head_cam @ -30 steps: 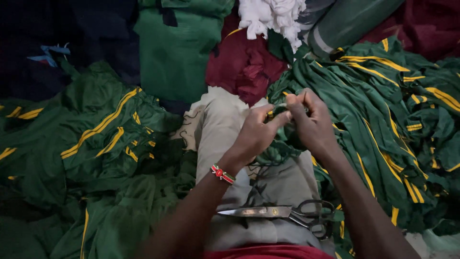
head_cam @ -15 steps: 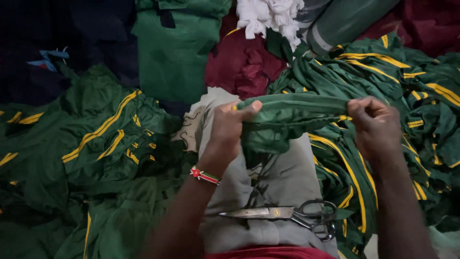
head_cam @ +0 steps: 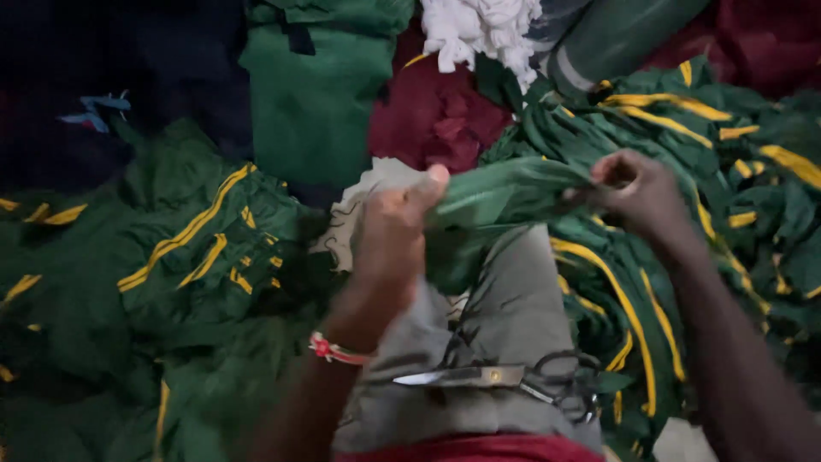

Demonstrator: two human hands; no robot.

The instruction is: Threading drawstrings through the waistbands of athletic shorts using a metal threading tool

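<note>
While both hands are up over the lap, this is how things look:
Left hand: curled tight on one end of the green cloth, thumb up, arm coming from below
Right hand: fingers pinched shut on the other end, wrist bent
Green cloth: pulled in a bunched band between the two hands, above the grey lap
Scissors: lying on the lap, near the wrists, no hand on them
Wrist band: red and white, on the left wrist
Around: piles of green cloth with yellow stripes
</note>
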